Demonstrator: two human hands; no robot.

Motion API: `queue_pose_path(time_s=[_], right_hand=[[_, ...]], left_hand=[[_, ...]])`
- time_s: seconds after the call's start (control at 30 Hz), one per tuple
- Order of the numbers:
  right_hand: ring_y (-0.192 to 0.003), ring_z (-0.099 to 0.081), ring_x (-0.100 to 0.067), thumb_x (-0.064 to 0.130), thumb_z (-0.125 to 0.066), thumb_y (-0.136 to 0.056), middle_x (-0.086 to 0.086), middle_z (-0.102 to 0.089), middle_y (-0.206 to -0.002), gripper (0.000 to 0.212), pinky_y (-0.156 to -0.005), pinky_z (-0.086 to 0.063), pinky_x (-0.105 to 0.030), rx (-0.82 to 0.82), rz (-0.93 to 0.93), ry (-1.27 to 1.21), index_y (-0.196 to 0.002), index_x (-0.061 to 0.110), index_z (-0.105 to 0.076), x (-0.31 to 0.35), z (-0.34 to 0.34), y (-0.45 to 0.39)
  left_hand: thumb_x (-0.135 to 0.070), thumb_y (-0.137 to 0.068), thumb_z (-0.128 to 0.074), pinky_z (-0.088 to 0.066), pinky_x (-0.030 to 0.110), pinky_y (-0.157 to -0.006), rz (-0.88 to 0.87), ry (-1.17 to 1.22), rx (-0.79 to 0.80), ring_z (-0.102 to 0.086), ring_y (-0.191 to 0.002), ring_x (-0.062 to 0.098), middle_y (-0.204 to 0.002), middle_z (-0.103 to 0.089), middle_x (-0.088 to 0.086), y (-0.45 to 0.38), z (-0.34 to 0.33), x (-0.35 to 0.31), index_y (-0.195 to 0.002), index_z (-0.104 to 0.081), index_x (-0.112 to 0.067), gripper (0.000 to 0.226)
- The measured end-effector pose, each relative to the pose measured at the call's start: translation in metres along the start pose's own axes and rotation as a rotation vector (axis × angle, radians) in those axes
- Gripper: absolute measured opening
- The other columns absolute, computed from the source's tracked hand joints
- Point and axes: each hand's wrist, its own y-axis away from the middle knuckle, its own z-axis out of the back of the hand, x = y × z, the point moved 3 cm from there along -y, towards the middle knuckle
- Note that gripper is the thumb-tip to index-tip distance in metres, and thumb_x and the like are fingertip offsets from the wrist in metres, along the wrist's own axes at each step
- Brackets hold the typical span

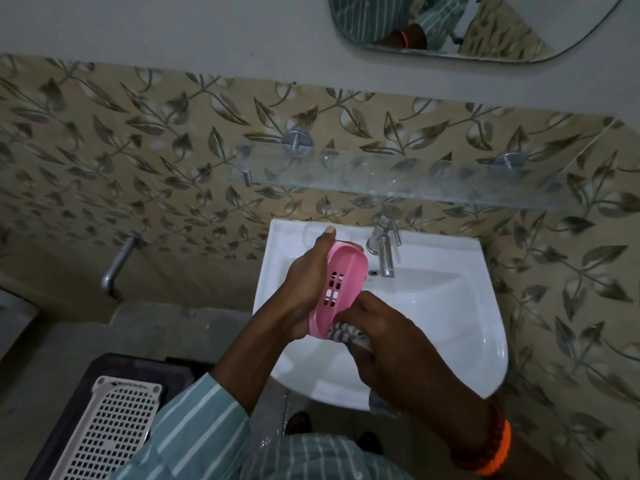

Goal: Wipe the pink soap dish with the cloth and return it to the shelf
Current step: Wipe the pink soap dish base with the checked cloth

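Fingers of my left hand (304, 282) curl round the pink soap dish (341, 291), thumb side under its near end and one fingertip showing past its far rim; that hand holds it tilted over the white basin (450, 306), hollow side turned toward my right. I see the dish as a smooth oval of moulded plastic with a raised lip and a block of small rectangular drain slots in its floor. My right hand (388, 337) is bunched over a striped cloth (341, 332), grey and white, soft and crumpled, and presses it against the dish's near end. Its fingers are folded round the fabric. That wrist, nearer me than the basin, wears a bead bracelet (491, 445) in orange and dark red; my left forearm comes out of a teal sleeve (194, 420) with thin white stripes.

Behind the basin stands a chrome tap (384, 247), and above that a clear glass shelf (398, 178) on round metal pegs against leaf-patterned tiles (121, 161). Left of the basin, low down, lies a white perforated plastic grid (110, 431) on a dark bin.
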Motion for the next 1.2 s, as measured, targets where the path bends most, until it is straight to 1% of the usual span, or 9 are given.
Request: queue_pose_path(time_s=[0.13, 0.33, 0.47, 0.63, 0.77, 0.9, 0.97, 1.07, 1.2], right_hand=[[-0.101, -0.060, -0.017, 0.017, -0.054, -0.086, -0.004, -0.063, -0.110, 0.029, -0.085, -0.051, -0.036, -0.021, 0.002, -0.369, -0.112, 0.013, -0.067, 0.007, 0.005, 0.000], [-0.085, -0.062, -0.019, 0.030, -0.061, -0.084, 0.007, -0.056, -0.106, 0.024, -0.062, -0.050, -0.029, -0.056, -0.020, 0.210, -0.109, 0.028, -0.060, -0.007, 0.005, 0.005], [-0.060, -0.061, -0.014, 0.029, -0.071, -0.083, 0.000, -0.062, -0.091, 0.019, -0.050, -0.036, -0.019, -0.184, -0.026, 0.304, -0.095, 0.017, -0.064, -0.010, 0.021, -0.008], [-0.058, -0.060, -0.015, 0.025, -0.067, -0.088, -0.002, -0.059, -0.093, 0.014, -0.049, -0.052, -0.027, -0.271, -0.097, 0.321, -0.095, 0.014, -0.062, -0.005, 0.029, -0.012], [-0.079, -0.061, -0.013, 0.026, -0.058, -0.090, 0.005, -0.057, -0.101, 0.011, -0.070, -0.055, -0.032, -0.162, -0.173, 0.048, -0.101, 0.025, -0.059, 0.003, -0.005, 0.015], [-0.088, -0.061, 0.006, 0.021, -0.063, -0.088, 0.015, -0.066, -0.096, 0.016, -0.074, -0.045, -0.004, -0.157, -0.254, -0.341, -0.103, 0.027, -0.067, 0.008, -0.009, 0.020], [-0.088, -0.063, 0.007, 0.022, -0.065, -0.088, 0.016, -0.069, -0.094, 0.014, -0.077, -0.046, -0.006, -0.182, -0.257, -0.461, -0.099, 0.027, -0.071, 0.014, -0.005, 0.016], [-0.090, -0.065, 0.002, 0.021, -0.066, -0.089, 0.014, -0.071, -0.096, 0.014, -0.083, -0.053, -0.018, -0.249, -0.266, -0.532, -0.099, 0.028, -0.071, 0.019, 0.000, 0.011], [-0.079, -0.061, 0.006, 0.019, -0.063, -0.080, 0.013, -0.066, -0.084, 0.014, -0.074, -0.046, -0.004, -0.451, -0.207, -0.434, -0.093, 0.021, -0.068, 0.026, 0.012, 0.000]], left_hand=[[-0.071, -0.094, -0.046, -0.054, 0.059, -0.102, -0.026, -0.003, 0.019, -0.071, -0.108, 0.043, -0.114, -0.074, 0.023, 0.001, -0.005, 0.001, -0.127, -0.068, -0.018, 0.066], [-0.068, -0.098, -0.038, -0.058, 0.053, -0.097, -0.046, -0.049, 0.027, -0.074, -0.102, 0.039, -0.106, -0.078, 0.020, 0.003, -0.005, 0.007, -0.124, -0.069, -0.020, 0.062], [-0.068, -0.098, -0.040, -0.062, 0.037, -0.065, 0.003, -0.056, 0.071, -0.076, -0.078, 0.025, -0.090, -0.079, 0.012, 0.001, -0.006, 0.015, -0.122, -0.068, -0.017, 0.062], [-0.063, -0.099, -0.042, -0.057, 0.031, -0.057, 0.010, -0.007, 0.089, -0.073, -0.064, 0.015, -0.068, -0.077, 0.001, 0.003, -0.010, 0.026, -0.101, -0.072, -0.018, 0.054], [-0.058, -0.098, -0.045, -0.059, 0.039, -0.073, -0.024, 0.018, 0.038, -0.073, -0.083, 0.031, -0.090, -0.080, 0.016, 0.003, -0.005, 0.017, -0.106, -0.075, -0.017, 0.051], [-0.058, -0.098, -0.048, -0.059, 0.045, -0.083, -0.066, 0.060, 0.049, -0.073, -0.103, 0.046, -0.106, -0.077, 0.024, 0.007, -0.006, 0.017, -0.110, -0.077, -0.019, 0.050], [-0.059, -0.096, -0.050, -0.057, 0.047, -0.085, -0.078, 0.143, 0.043, -0.072, -0.099, 0.046, -0.111, -0.074, 0.029, 0.008, -0.007, 0.017, -0.113, -0.076, -0.014, 0.054], [-0.056, -0.099, -0.047, -0.055, 0.049, -0.087, -0.101, 0.262, 0.056, -0.067, -0.099, 0.047, -0.123, -0.066, 0.036, 0.009, -0.009, 0.015, -0.126, -0.069, -0.009, 0.058], [-0.054, -0.097, -0.049, -0.053, 0.051, -0.100, -0.065, 0.330, 0.067, -0.067, -0.106, 0.039, -0.119, -0.071, 0.030, 0.011, -0.010, 0.026, -0.117, -0.075, -0.009, 0.056]])
